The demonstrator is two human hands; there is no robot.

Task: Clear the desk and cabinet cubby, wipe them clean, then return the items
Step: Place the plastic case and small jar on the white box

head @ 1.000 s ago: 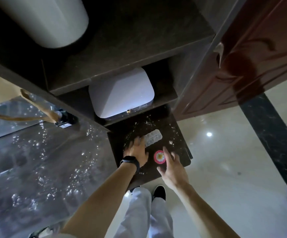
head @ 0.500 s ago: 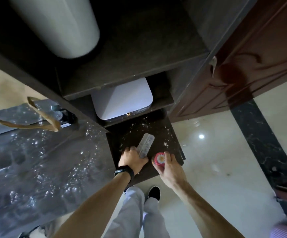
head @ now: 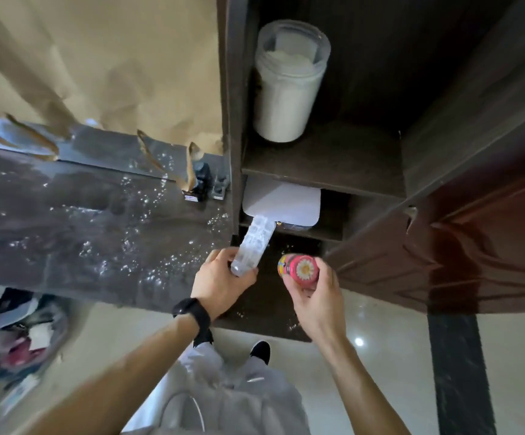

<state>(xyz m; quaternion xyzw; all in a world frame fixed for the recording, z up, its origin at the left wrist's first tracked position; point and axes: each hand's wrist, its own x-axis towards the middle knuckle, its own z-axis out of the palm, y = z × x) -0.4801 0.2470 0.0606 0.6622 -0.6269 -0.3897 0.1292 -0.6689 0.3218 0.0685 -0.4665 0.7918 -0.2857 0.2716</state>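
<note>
My left hand (head: 222, 282), with a black wristband, grips the near end of a clear plastic compartment case (head: 253, 243) and holds it raised above the dark pull-out board (head: 255, 318). My right hand (head: 313, 296) holds a small pink jar with a daisy lid (head: 300, 270), lifted off the same board. Crumbs speckle the board. In the cubby (head: 333, 227) behind the case lies a flat white box (head: 286, 204). One shelf up stands a tall white plastic jar (head: 288, 86). The dark glossy desk (head: 66, 233) to the left is dotted with white specks.
Brown paper bags (head: 98, 64) with handles stand at the desk's back. A small dark bottle (head: 201, 180) sits against the cabinet wall. The red-brown cabinet door (head: 474, 246) hangs open on the right. A bin with rubbish (head: 19, 337) sits on the floor, lower left.
Both hands closed on their items and lifted them off the pull-out board: the left took the clear case, the right the pink jar. The view tilted up toward the shelves.
</note>
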